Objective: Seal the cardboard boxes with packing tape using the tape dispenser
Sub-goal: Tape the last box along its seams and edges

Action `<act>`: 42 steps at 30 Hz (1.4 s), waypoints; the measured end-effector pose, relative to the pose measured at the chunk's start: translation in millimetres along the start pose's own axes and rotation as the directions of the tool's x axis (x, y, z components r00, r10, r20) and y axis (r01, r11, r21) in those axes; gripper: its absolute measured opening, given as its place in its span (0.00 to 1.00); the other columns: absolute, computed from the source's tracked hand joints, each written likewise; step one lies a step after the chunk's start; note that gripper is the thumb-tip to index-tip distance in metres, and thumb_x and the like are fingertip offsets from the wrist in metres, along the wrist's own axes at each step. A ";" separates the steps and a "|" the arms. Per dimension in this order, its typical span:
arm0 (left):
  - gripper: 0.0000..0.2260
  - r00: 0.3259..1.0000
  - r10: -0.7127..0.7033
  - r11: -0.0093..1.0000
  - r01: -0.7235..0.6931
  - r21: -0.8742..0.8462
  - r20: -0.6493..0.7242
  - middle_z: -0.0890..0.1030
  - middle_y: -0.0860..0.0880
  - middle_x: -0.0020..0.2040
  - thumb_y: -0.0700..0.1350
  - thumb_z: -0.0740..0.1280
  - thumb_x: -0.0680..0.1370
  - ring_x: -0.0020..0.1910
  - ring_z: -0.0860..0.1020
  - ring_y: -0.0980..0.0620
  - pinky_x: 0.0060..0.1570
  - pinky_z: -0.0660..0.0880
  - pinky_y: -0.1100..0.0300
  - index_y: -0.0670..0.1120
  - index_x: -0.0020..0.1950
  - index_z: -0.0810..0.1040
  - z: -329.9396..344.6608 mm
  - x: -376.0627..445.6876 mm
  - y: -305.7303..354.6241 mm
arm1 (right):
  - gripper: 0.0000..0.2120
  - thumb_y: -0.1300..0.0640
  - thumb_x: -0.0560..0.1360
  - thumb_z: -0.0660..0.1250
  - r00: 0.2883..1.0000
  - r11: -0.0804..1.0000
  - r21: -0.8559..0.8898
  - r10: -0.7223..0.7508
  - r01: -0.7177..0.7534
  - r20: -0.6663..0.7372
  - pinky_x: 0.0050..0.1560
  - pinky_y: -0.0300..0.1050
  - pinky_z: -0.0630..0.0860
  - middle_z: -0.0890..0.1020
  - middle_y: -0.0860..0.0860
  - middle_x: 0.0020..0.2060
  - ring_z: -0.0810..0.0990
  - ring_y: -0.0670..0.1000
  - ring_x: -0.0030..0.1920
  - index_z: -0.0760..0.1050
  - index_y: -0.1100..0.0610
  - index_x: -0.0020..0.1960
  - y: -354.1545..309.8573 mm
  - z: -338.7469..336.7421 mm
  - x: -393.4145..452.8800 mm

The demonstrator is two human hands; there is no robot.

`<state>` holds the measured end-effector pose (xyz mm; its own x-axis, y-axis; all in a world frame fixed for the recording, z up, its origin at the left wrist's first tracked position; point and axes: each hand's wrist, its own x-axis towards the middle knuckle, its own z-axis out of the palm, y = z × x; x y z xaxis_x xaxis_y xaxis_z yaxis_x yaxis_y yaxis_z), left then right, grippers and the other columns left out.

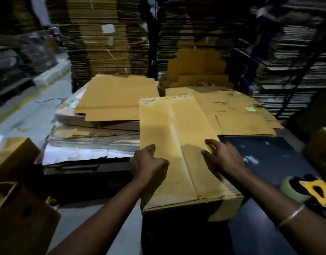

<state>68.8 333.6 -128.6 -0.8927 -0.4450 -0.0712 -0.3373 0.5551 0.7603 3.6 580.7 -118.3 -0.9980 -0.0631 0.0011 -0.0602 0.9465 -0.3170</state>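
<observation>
Cardboard box (176,144) looks light and stiff; both flaps meet under a taped seam. Left hand (149,162) and right hand (222,157) press it, fingers relaxed, grasping nothing.

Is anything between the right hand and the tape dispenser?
Nothing visible. The right hand rests on the box top; the tape dispenser lies on the dark surface to its right, with bare surface between them.

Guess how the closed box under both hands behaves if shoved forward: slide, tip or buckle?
The cardboard box is long with a broad flat top, so it would probably slide rather than tip. Its top flaps meet at a centre seam with no clear tape visible, so they may flex under the left hand and right hand. Weight is unclear.
</observation>
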 end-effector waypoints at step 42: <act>0.35 0.633 0.514 0.521 -0.767 0.375 0.579 0.54 0.58 0.81 0.74 0.45 0.71 0.80 0.48 0.51 0.74 0.51 0.40 0.67 0.78 0.52 269.8 -53.0 166.3 | 0.49 0.35 0.69 0.72 0.541 0.538 0.060 0.833 -0.841 0.117 0.69 0.68 0.63 0.65 0.62 0.72 0.66 0.64 0.71 0.53 0.58 0.76 415.1 53.6 -26.4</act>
<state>-20.5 639.1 -172.6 -0.9112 0.4110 -0.0285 0.3966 0.8939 0.2089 6.0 958.4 -300.9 -0.5877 0.7173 -0.3743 0.8081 0.5429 -0.2285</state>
